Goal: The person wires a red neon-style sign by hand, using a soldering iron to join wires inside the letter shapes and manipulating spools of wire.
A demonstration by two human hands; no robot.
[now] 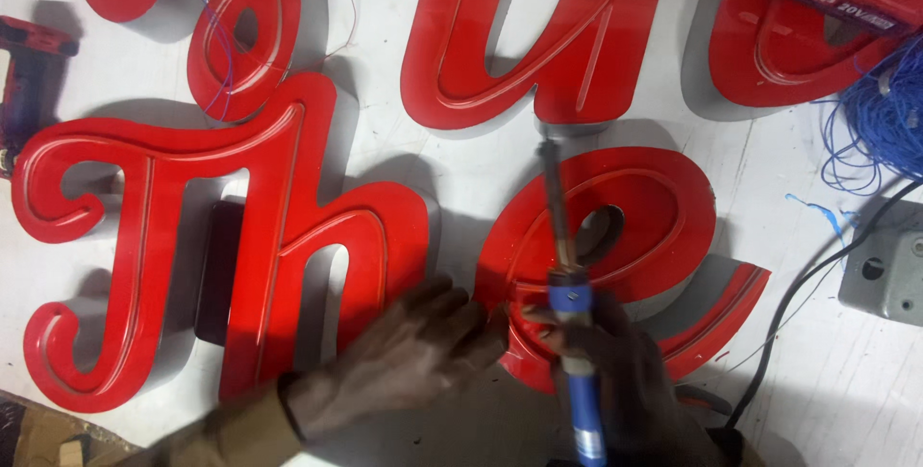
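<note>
From the head camera, the right hand (625,371) has its fingers clenched round the blue handle of a soldering iron (567,275). The iron stands nearly upright in the picture, its dark metal shaft running up across a red sign letter (663,207) shaped like a lowercase "e", with the tip near the letter's top edge. The left hand (404,361) lies just beside it, fingers stretched out and released, their tips touching the lower left edge of that same letter; it grips nothing. A brown sleeve (231,438) covers the left wrist.

The letter lies flat on a white counter (481,164). To its left lies a larger red joined piece (279,236) forming a capital and a small letter, with raised outlines along its face. Above them sit 3 more red script letters (538,34). At the upper right a tangle of blue wire (880,111) rests on the counter, and below it a grey metal box (889,270) with a black cable (798,313) running past it. A red and black power tool (29,73) lies at the far left edge.
</note>
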